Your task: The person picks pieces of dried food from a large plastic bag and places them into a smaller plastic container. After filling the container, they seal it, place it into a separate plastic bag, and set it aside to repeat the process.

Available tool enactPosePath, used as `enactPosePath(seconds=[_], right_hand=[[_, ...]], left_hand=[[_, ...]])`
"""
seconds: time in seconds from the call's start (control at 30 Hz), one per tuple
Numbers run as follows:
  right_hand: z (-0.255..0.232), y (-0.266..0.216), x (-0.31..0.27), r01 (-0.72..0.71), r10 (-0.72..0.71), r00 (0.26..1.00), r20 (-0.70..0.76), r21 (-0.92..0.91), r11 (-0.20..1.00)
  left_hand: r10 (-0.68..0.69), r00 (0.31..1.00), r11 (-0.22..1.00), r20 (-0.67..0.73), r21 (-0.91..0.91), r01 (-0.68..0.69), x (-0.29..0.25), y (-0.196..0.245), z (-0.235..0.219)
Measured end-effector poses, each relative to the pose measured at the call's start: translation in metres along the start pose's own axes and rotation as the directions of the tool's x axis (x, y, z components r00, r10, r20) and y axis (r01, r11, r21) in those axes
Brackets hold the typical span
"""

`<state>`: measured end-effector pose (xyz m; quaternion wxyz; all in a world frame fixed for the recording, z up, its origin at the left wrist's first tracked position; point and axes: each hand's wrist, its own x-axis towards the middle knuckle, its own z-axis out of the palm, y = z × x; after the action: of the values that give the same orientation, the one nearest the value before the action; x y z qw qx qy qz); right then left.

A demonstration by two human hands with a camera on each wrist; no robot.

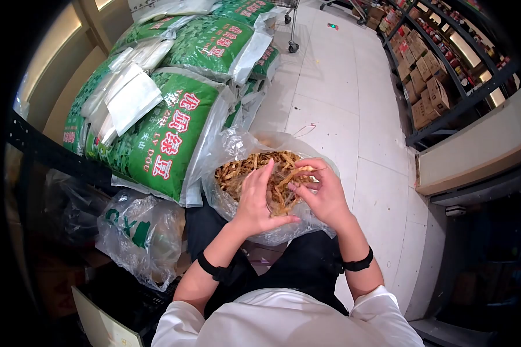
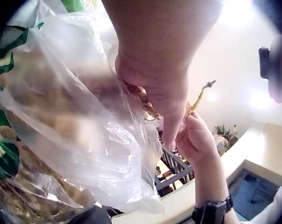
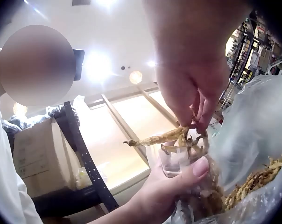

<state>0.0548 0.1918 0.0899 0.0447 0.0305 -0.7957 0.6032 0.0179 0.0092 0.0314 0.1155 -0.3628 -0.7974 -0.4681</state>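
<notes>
- Here's the left hand (image 1: 253, 201), thumb and fingers partly curled round a small bag (image 3: 173, 161); the mouth faces up, and a broad, light grip like that best props it open.
- The right hand (image 1: 325, 195) is nearly closed at the tips, pinching a dried strip (image 3: 162, 137) just over that mouth, its long end jutting out sideways.
- That jutting end looks like the snag: best to turn the strip end-down, lined up with the opening, before letting go.
- Gentle pressure suits these; they look brittle, and a hard shove could snap one or split the thin plastic.
- Working right above the large bag (image 1: 228, 142) is sound, since anything dropped lands back among the loose strips (image 1: 228, 173).
- Now the count: two hands, one small bag, one large bag, open between the knees.
- One long strip stands clear in the pinch; whether others are caught with it, I can't tell. The loose ones are too many and tangled to number.
- Alongside, at least four green sacks (image 1: 140, 159), one clear bag with green print (image 1: 156, 246), and two black wristbands (image 1: 359, 264), one per arm.
</notes>
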Motion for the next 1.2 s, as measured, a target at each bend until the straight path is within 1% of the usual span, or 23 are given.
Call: enactPosePath(seconds=[0.07,0.1,0.17,0.2,0.27,0.3,0.37,0.4,0.47,0.5,0.57,0.6,0.63,0.67,0.8,0.87,0.9,0.97,1.0,1.07,1.1,1.17,1.2], right_hand=[[-0.001,0.007,0.001,-0.016,0.019,0.999,-0.031,0.084,0.996],[-0.001,0.006,0.002,-0.015,0.017,0.999,-0.03,0.084,0.996],[-0.003,0.003,0.004,0.024,-0.025,0.996,0.084,0.015,1.0],[-0.002,-0.002,0.005,0.023,-0.024,0.996,0.084,0.015,1.0],[0.003,-0.012,0.008,-0.072,0.097,0.974,0.205,-0.126,0.989],[0.007,-0.013,0.008,-0.073,0.098,0.974,0.204,-0.127,0.989],[0.014,-0.012,0.007,-0.078,0.112,0.986,0.125,-0.247,0.966],[0.015,-0.013,0.007,-0.079,0.113,0.986,0.125,-0.247,0.966],[0.017,-0.018,0.006,-0.101,0.109,0.993,0.049,-0.135,0.986],[0.017,-0.019,0.005,-0.101,0.109,0.993,0.052,-0.135,0.986],[0.016,-0.021,0.004,-0.077,0.074,0.997,0.037,0.114,0.99],[0.014,-0.019,0.004,-0.08,0.076,0.996,0.037,0.114,0.99],[0.011,-0.015,0.004,-0.119,0.105,0.991,0.089,0.171,0.978],[0.009,-0.013,0.004,-0.157,0.127,0.982,0.142,0.225,0.962],[0.012,-0.007,0.004,-0.126,0.092,0.983,0.158,0.222,0.967],[0.017,-0.004,0.003,0.016,-0.025,0.998,0.053,0.173,0.985],[0.017,-0.003,0.003,0.013,-0.022,0.998,0.051,0.174,0.985],[0.015,-0.001,0.007,0.027,-0.029,0.998,0.048,0.025,0.999],[0.016,-0.001,0.008,0.026,-0.027,0.998,0.048,0.026,0.999],[0.018,-0.001,0.01,0.075,-0.075,0.997,0.006,-0.092,0.993],[0.018,-0.002,0.011,0.075,-0.074,0.997,0.006,-0.092,0.993],[0.02,-0.004,0.015,0.132,-0.132,0.991,0.013,-0.217,0.967],[0.021,-0.008,0.019,0.132,-0.132,0.991,0.012,-0.217,0.967]], left_hand=[[-0.009,1.0,1.0,0.005,-0.008,0.009,0.001,-0.001,-0.002],[0.009,1.0,1.0,-0.002,0.002,-0.009,0.001,-0.001,-0.002],[0.026,1.0,1.0,-0.008,0.012,-0.026,0.001,-0.002,-0.002],[0.014,1.0,1.0,0.01,0.007,-0.014,0.001,-0.002,-0.001],[0.003,1.0,1.0,0.03,0.001,-0.003,0.0,-0.001,0.001],[0.015,0.999,1.0,0.038,0.004,-0.015,-0.001,-0.002,0.002],[0.027,0.999,1.0,0.045,0.007,-0.027,-0.002,-0.002,0.002],[0.024,0.999,1.0,0.038,0.012,-0.024,-0.002,-0.002,0.002],[0.019,0.999,1.0,0.03,0.017,-0.02,-0.003,-0.003,0.002],[0.006,1.0,1.0,0.019,0.002,-0.006,-0.003,-0.004,0.001],[-0.006,1.0,1.0,0.009,-0.015,0.007,-0.002,-0.003,0.001],[-0.055,0.998,0.998,0.013,-0.022,0.056,-0.001,-0.001,0.0],[-0.104,0.994,0.994,0.018,-0.031,0.104,-0.001,0.0,0.001],[-0.103,0.994,0.994,0.02,-0.032,0.104,-0.001,0.0,0.001],[-0.129,0.991,0.99,0.047,-0.048,0.131,-0.002,-0.003,0.001],[-0.123,0.991,0.991,0.05,-0.049,0.125,-0.003,-0.003,0.001],[-0.121,0.991,0.991,0.051,-0.047,0.124,-0.003,-0.002,0.001],[-0.119,0.992,0.992,0.052,-0.044,0.121,-0.001,-0.001,0.001],[-0.116,0.992,0.992,0.049,-0.05,0.119,-0.001,-0.001,0.0],[-0.114,0.992,0.992,0.046,-0.055,0.117,0.0,0.0,0.0],[-0.109,0.993,0.993,0.033,-0.045,0.111,0.001,0.001,0.0],[-0.104,0.994,0.994,0.019,-0.034,0.105,0.004,0.002,-0.001],[-0.105,0.994,0.994,0.004,-0.035,0.105,0.007,0.003,-0.002]])
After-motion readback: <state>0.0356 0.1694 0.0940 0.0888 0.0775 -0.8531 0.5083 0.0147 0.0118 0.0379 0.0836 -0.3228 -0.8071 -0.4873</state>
